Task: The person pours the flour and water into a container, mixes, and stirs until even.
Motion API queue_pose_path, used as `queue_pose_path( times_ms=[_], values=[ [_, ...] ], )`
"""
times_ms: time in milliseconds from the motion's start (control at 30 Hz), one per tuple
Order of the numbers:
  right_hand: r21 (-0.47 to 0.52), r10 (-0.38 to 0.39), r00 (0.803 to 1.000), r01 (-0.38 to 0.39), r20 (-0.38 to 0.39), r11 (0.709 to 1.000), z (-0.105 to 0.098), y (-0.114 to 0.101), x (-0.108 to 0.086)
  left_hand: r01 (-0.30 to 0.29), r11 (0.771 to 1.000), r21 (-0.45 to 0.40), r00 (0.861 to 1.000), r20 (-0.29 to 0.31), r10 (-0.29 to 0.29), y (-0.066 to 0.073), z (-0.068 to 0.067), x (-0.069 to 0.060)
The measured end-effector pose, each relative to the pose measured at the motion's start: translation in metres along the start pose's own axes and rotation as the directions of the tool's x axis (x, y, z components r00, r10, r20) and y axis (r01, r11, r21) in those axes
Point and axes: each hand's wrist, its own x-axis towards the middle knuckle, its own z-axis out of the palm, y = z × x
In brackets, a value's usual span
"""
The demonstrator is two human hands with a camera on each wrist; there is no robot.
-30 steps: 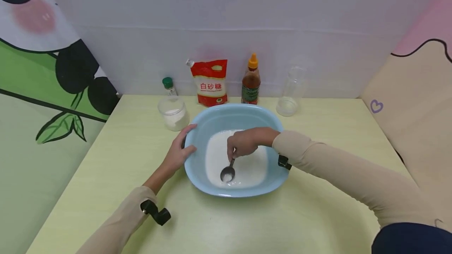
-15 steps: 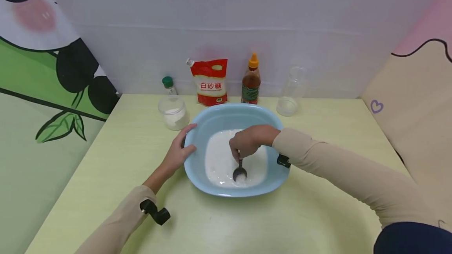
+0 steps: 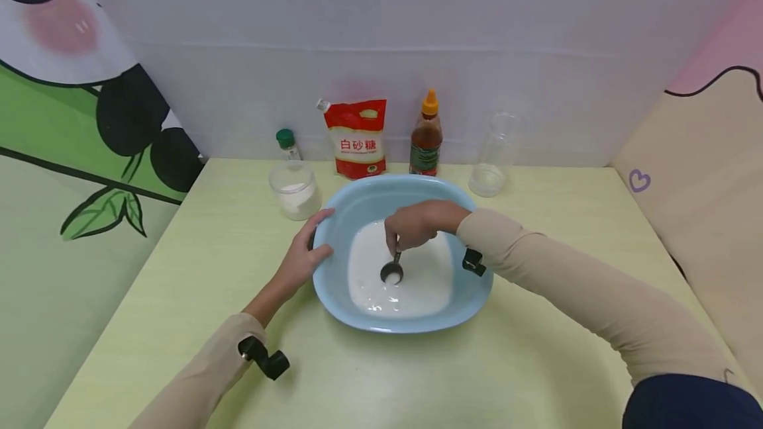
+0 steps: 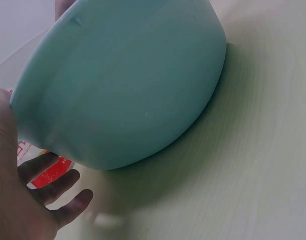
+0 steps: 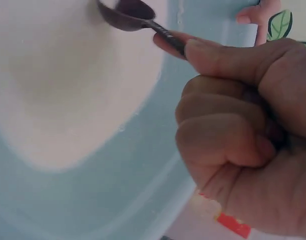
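I see the spoon (image 3: 390,268) has swung toward the worktop's (image 3: 417,382) right edge, then back leftward and farther from the front edge; the right grip (image 3: 412,225) has shifted toward the back edge too.

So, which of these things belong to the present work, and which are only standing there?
In use:
blue basin, held by the left hand
white liquid in it
spoon, in the right hand

Apparently just standing by:
clear jar with white contents
green-capped bottle
red pouch
orange-capped bottle
tall clear vessel
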Motion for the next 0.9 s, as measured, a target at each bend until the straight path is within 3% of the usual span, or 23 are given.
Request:
queue_pose_path(
  times_ms=[167,233,400,533,700,800,900],
  values=[
    [0.187,-0.008,0.999,0.000,0.045,0.982,0.006,0.003,0.007,0.009,1.000,-0.007,1.000,0.002,-0.009,-0.001,0.000,0.000],
    [0.218,-0.037,0.996,0.018,0.082,0.976,0.009,-0.001,0.009,0.013,1.000,-0.006,1.000,0.002,-0.013,0.000,0.000,0.000],
    [0.163,-0.112,0.989,0.096,0.096,0.982,0.016,-0.019,0.012,0.007,1.000,-0.006,1.000,0.000,-0.007,0.000,0.000,-0.002],
    [0.089,-0.139,0.990,0.139,-0.012,0.986,0.019,-0.029,0.016,-0.007,1.000,-0.008,1.000,-0.001,0.007,0.000,-0.001,-0.003],
    [0.002,-0.137,0.983,0.138,-0.121,0.990,0.016,-0.031,0.017,-0.021,1.000,-0.003,1.000,0.002,0.021,-0.001,-0.001,-0.001],
    [-0.025,-0.084,0.991,0.082,-0.102,0.996,0.011,-0.030,0.012,-0.017,1.000,0.002,1.000,0.002,0.017,0.000,0.000,0.000],
    [-0.010,-0.038,0.999,0.037,-0.010,0.999,0.009,-0.029,0.008,-0.011,1.000,0.001,1.000,0.005,0.011,0.000,-0.001,0.000]
  ],
)
